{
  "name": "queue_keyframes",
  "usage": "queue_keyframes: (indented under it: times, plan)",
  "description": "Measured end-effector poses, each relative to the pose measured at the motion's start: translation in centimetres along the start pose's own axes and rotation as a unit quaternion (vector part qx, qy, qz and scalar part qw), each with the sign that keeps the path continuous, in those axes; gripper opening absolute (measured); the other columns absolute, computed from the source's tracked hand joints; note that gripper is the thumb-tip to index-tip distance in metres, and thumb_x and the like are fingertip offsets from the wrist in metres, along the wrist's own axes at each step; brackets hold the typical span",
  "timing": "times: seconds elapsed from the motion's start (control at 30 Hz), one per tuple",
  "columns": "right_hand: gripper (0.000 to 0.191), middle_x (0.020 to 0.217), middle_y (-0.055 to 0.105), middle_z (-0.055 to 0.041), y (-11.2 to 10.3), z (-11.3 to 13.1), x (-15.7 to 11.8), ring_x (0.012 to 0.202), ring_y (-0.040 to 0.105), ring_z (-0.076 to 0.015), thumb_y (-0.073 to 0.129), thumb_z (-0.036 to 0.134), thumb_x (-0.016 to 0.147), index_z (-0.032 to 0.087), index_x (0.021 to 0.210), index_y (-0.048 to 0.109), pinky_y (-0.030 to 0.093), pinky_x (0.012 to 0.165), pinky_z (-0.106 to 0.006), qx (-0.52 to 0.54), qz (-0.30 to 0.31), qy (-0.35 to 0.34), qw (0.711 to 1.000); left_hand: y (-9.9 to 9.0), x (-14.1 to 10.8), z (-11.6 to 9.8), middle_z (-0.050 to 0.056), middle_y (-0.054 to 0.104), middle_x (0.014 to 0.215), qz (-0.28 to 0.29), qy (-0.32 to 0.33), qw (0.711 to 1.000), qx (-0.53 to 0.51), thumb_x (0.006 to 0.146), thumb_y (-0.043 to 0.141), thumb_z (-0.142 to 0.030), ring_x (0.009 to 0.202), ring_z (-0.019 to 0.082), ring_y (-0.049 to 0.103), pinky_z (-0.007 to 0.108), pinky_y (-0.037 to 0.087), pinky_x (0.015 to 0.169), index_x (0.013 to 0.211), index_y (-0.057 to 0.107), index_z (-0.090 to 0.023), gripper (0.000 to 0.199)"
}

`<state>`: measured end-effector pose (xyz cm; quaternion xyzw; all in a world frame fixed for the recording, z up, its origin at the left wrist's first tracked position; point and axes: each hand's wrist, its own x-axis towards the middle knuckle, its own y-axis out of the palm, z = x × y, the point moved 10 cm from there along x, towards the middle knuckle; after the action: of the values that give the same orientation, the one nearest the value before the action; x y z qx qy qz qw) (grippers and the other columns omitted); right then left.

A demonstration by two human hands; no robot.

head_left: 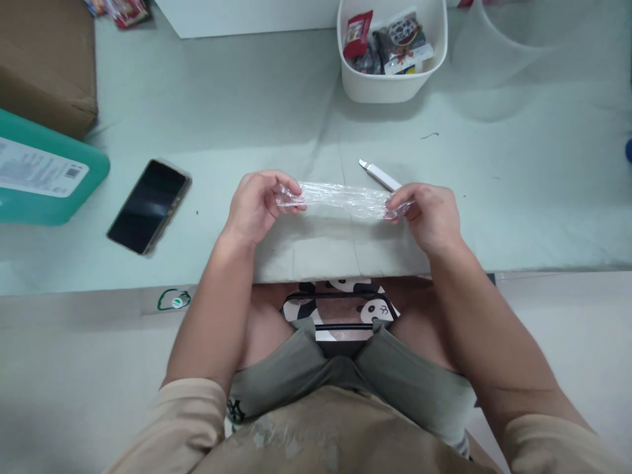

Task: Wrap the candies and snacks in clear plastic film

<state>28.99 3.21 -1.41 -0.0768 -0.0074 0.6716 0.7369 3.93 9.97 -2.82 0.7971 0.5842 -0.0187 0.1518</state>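
Observation:
A strip of crumpled clear plastic film (345, 199) is stretched between my two hands, above the front part of the table. My left hand (259, 204) pinches its left end between thumb and fingers. The right end is gripped by my right hand (429, 214), with the thumb on top. Just behind my right hand lies a white utility knife (380, 175), its tip pointing to the back left and its lower end hidden by the hand.
A black phone (149, 207) lies at the left, beside a green container (83, 164) and a cardboard box (49, 59). Small snack packets fill a white bin (390, 89) at the back. A translucent tub (488, 59) stands right of it.

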Motion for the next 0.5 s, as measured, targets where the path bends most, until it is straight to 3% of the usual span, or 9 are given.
queue_keyframes:
  times: [0.07, 0.13, 0.2, 0.27, 0.33, 0.5]
  plan:
    - [0.039, 0.061, 0.061, -0.0016, -0.4, 0.0, -0.1, 0.057, 0.055, -0.0142, 0.065, 0.056, 0.087, 0.022, 0.068, 0.064, 0.043, 0.057, -0.03, -0.102, -0.023, -0.008, 0.994, -0.2, -0.1, -0.4, 0.001, 0.067, 0.06, -0.013, 0.032, 0.998, 0.06, 0.077, 0.076, -0.035, 0.054, 0.011, 0.067, 0.022, 0.055, 0.054, 0.065, 0.071, -0.017, 0.022]
    - [0.021, 0.062, 0.062, 0.0013, -0.5, -0.1, -0.2, 0.056, 0.054, -0.0141, 0.072, 0.045, 0.085, 0.024, 0.086, 0.069, 0.04, 0.058, -0.03, -0.169, -0.026, -0.004, 0.985, -0.1, -0.3, -0.8, -0.001, 0.068, 0.062, -0.02, 0.057, 0.992, 0.111, 0.072, 0.084, -0.026, 0.059, 0.011, 0.068, 0.022, 0.056, 0.058, 0.072, 0.073, -0.019, 0.013]
    - [0.026, 0.064, 0.064, 0.0024, 0.2, -0.4, -0.1, 0.056, 0.055, -0.0153, 0.07, 0.037, 0.084, 0.024, 0.108, 0.07, 0.041, 0.06, -0.03, -0.199, 0.013, 0.0, 0.98, -0.2, -0.4, -1.3, -0.003, 0.069, 0.062, -0.033, 0.08, 0.991, 0.107, 0.069, 0.086, -0.018, 0.061, 0.011, 0.069, 0.022, 0.056, 0.061, 0.086, 0.075, -0.022, 0.021]
    - [0.03, 0.064, 0.065, 0.0016, 1.8, -0.5, -0.4, 0.057, 0.056, -0.0158, 0.065, 0.033, 0.087, 0.023, 0.114, 0.071, 0.042, 0.061, -0.03, -0.218, 0.097, 0.004, 0.971, -0.6, -0.5, -1.7, -0.003, 0.071, 0.066, -0.053, 0.1, 0.99, 0.083, 0.068, 0.087, -0.015, 0.064, 0.011, 0.069, 0.023, 0.056, 0.064, 0.096, 0.075, -0.023, 0.031]
    - [0.026, 0.065, 0.065, 0.0008, 3.6, -0.9, -1.3, 0.054, 0.053, -0.0138, 0.06, 0.032, 0.09, 0.021, 0.108, 0.074, 0.04, 0.058, -0.029, -0.217, 0.202, 0.035, 0.955, -0.7, -0.6, -1.9, -0.002, 0.074, 0.073, -0.065, 0.11, 0.988, 0.083, 0.07, 0.086, -0.015, 0.067, 0.011, 0.069, 0.024, 0.056, 0.066, 0.093, 0.077, -0.024, 0.026]
    - [0.024, 0.064, 0.059, 0.0025, 7.4, -1.4, -5.7, 0.046, 0.042, -0.0083, 0.057, 0.033, 0.089, 0.019, 0.098, 0.073, 0.032, 0.046, -0.024, -0.062, 0.419, 0.197, 0.884, 0.0, -0.9, -2.5, -0.003, 0.074, 0.074, -0.067, 0.14, 0.984, 0.092, 0.074, 0.086, -0.019, 0.067, 0.01, 0.067, 0.024, 0.054, 0.067, 0.08, 0.079, -0.027, 0.012]
